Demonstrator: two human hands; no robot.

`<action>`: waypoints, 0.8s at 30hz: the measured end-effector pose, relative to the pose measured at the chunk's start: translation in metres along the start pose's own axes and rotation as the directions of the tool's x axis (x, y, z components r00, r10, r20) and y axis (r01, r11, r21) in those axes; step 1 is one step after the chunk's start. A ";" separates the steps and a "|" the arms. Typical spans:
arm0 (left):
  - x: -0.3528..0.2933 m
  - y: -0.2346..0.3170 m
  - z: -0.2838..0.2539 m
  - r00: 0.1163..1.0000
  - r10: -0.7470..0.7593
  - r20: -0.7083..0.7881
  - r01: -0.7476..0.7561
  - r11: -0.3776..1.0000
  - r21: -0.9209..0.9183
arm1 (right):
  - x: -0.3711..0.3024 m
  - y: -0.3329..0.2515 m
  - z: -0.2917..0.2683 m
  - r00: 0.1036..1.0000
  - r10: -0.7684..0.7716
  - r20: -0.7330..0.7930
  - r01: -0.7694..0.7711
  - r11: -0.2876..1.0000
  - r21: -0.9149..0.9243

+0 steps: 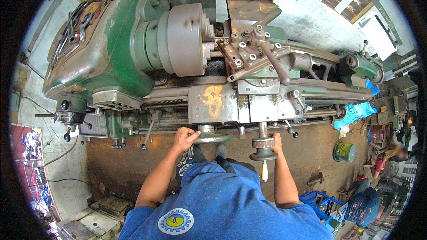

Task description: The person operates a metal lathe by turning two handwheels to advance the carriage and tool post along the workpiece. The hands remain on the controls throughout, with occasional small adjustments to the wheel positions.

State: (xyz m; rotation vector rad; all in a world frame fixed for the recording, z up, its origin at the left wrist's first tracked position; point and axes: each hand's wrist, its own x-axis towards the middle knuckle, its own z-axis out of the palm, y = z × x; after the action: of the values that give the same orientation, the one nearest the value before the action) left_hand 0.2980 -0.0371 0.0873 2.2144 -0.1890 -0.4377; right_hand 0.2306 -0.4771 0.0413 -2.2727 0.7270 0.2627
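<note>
A large green metal lathe stands in front of me. My left hand (183, 138) is closed at the left edge of the carriage handwheel (212, 138), below the carriage apron. My right hand (277, 144) is wrapped against the right side of the cross-slide handwheel (263, 155), which has a graduated collar and a pale handle hanging down. Above the hands lies the carriage (213, 102), worn and rust-stained. On it sits the tool post (257, 40) with several clamping bolts and a long lever. Its left end is close to the chuck (182, 40); any workpiece there is hard to make out.
Wrenches and other tools (71, 35) lie on the headstock. The tailstock (362, 69) is at the far right, near blue plastic (356, 113). A green bucket (344, 152) and a blue crate (322, 204) stand on the floor to the right. Other people (364, 206) are at the right edge.
</note>
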 end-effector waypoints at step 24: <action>0.000 -0.004 0.003 0.998 0.024 -0.050 -0.026 0.999 -0.045 | 0.003 0.009 0.003 0.999 -0.043 -0.021 0.043 0.999 0.007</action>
State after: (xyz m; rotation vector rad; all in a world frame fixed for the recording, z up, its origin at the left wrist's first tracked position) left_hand 0.2969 -0.0364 0.0829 2.1736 -0.1792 -0.3700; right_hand 0.2278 -0.4809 0.0329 -2.2842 0.6878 0.2165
